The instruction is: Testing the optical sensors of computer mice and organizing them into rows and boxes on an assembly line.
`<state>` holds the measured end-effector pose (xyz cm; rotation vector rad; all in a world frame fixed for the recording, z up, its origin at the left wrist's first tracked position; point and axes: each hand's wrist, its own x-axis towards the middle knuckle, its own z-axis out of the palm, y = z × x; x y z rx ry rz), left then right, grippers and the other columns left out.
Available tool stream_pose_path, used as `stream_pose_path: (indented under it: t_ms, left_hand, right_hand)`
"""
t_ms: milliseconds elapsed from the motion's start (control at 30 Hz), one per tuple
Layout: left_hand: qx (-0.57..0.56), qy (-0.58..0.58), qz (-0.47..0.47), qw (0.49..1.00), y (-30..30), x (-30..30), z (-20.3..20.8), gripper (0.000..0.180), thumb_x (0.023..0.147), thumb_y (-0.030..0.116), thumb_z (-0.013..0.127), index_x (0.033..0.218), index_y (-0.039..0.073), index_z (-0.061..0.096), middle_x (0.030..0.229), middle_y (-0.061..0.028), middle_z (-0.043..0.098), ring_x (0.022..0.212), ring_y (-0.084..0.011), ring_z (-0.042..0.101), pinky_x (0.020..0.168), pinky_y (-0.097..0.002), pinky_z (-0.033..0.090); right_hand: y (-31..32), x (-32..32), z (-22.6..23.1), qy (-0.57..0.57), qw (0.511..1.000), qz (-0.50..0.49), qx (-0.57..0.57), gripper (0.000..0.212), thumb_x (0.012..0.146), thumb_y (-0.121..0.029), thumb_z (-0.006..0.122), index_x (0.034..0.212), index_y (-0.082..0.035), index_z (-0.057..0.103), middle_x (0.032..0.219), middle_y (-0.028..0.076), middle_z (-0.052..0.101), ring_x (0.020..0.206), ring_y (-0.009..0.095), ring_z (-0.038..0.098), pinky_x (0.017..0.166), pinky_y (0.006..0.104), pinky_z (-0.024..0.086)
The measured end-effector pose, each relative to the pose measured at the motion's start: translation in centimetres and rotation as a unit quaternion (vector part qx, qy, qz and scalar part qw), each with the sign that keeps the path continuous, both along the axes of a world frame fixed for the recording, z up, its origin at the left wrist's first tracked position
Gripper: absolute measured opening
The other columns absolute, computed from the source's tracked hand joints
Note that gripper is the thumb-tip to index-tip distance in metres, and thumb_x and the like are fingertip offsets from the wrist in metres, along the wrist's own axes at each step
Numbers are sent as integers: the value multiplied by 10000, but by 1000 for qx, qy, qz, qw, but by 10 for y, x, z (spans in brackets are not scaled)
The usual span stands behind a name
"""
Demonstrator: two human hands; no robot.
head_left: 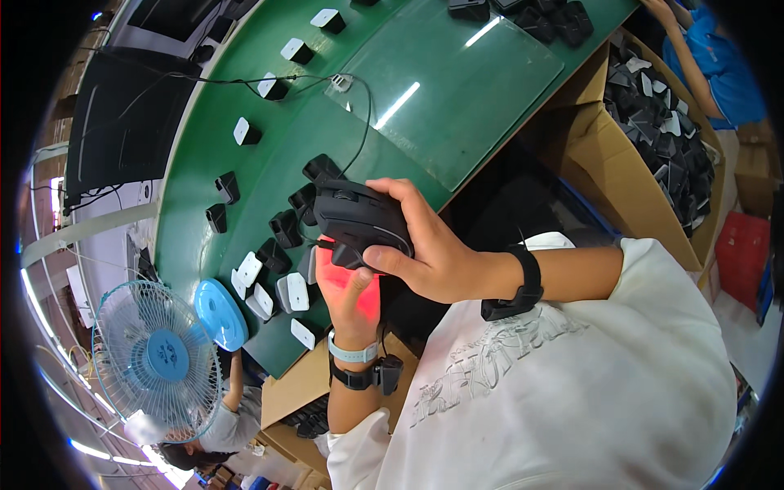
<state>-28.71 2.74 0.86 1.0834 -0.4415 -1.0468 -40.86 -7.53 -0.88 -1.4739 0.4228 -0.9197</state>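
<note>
A black computer mouse (359,216) with a scroll wheel is gripped in my right hand (437,249), fingers along its top edge and thumb along its lower side. Under it, my left hand (351,298) is against the mouse, thumb bent near its lower edge; its other fingers are partly hidden. Red light shines on the left palm and wrist. By the left fingertips a small black plug (326,243) sits at the mouse's end. A thin black cable (367,122) runs over the table behind the mouse. Several black mice or shells (284,229) lie just beyond.
Across the green table (286,139) stand black parts with white faces (298,51). A clear sheet (457,90) covers its right part. White-faced pieces (292,292) lie near my left wrist. A carton (604,155) of black parts is at right, a blue fan (163,355) at left. Two people are nearby.
</note>
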Motion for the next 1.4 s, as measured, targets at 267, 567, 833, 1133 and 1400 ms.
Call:
stream_pose_path:
  t_ms: [267, 567, 833, 1133, 1400]
  left_hand:
    - [35, 19, -6, 999, -3, -2, 7, 783, 794, 72, 839, 1434, -19, 397, 1300, -131, 593, 1216, -257, 595, 1030, -399, 505]
    - [2, 17, -37, 999, -1, 5, -7, 793, 812, 139, 801, 1468, -19, 383, 1422, -134, 522, 1311, -300, 533, 1140, -432, 409]
    - [59, 161, 22, 985, -6, 7, -6, 372, 797, -18, 628, 1152, 15, 520, 1104, -141, 587, 941, -296, 644, 907, -453, 517]
    - [162, -142, -14, 976, -2, 1, -27, 464, 633, -143, 645, 1005, 88, 491, 871, 1, 507, 767, -100, 523, 659, -253, 447]
    - [139, -355, -10, 924, -8, -6, -12, 450, 664, -53, 681, 1054, 66, 490, 845, -66, 533, 789, -161, 537, 719, -306, 480]
  right_hand:
    - [-4, -1, 15, -43, 971, 59, 228, 603, 1035, -285, 601, 1446, 17, 279, 1298, 162, 518, 1184, 221, 538, 1048, 355, 431]
    - [-4, 2, 4, 7, 995, -17, -101, 707, 928, -228, 721, 1442, 19, 304, 1331, 227, 419, 1218, 356, 484, 1064, 424, 399]
    - [-110, -27, -29, 216, 907, -219, -288, 538, 893, -179, 724, 1330, 5, 471, 1229, 232, 529, 1129, 405, 526, 1005, 455, 431]
    - [-131, -55, -39, 323, 791, -272, -442, 563, 896, -222, 737, 1359, -10, 495, 1308, 202, 541, 1241, 390, 481, 1060, 495, 372]
    - [-12, 3, -4, 122, 989, 81, -33, 185, 900, -110, 718, 1005, 15, 632, 907, 87, 630, 806, 165, 607, 740, 287, 497]
